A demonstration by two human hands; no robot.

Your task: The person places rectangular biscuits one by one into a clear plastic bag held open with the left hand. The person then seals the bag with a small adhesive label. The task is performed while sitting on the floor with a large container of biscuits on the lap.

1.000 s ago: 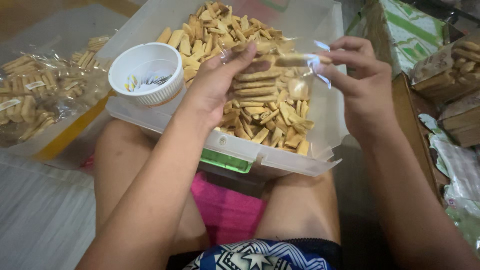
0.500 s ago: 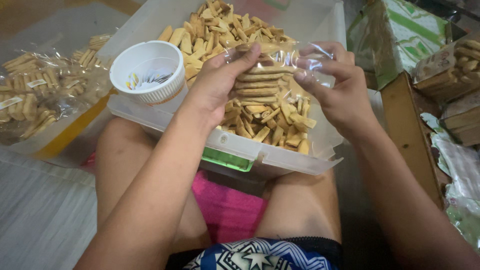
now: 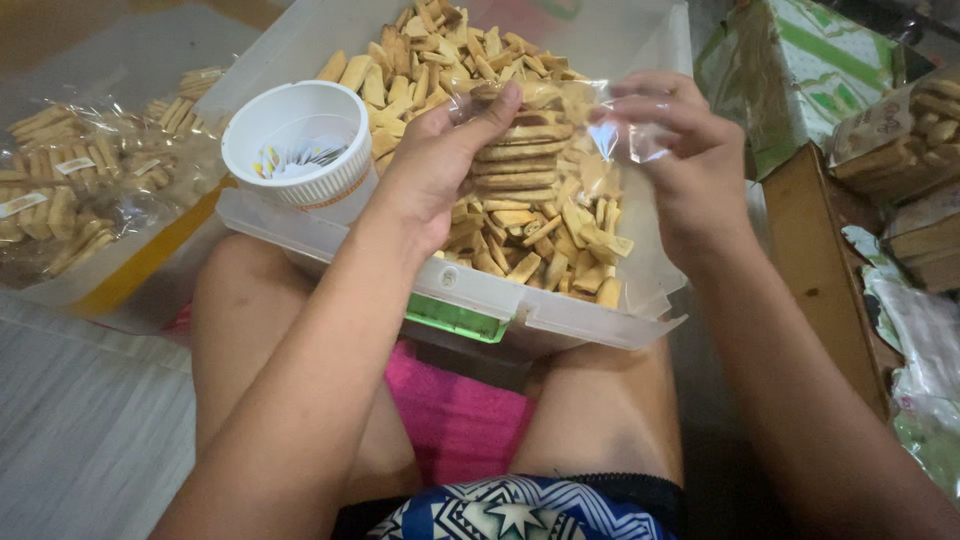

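Both hands grip it: left hand [image 3: 440, 165] cups biscuit stack [image 3: 520, 160], right hand [image 3: 680, 165] at 3 o'clock pinches thin bag [image 3: 600, 125]; I'd judge it light, brittle, slippery.

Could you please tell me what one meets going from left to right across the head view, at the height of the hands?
Bagged biscuits → white cup → left hand → clear bag with stacked biscuits → right hand → green and white box → packed biscuit bags.
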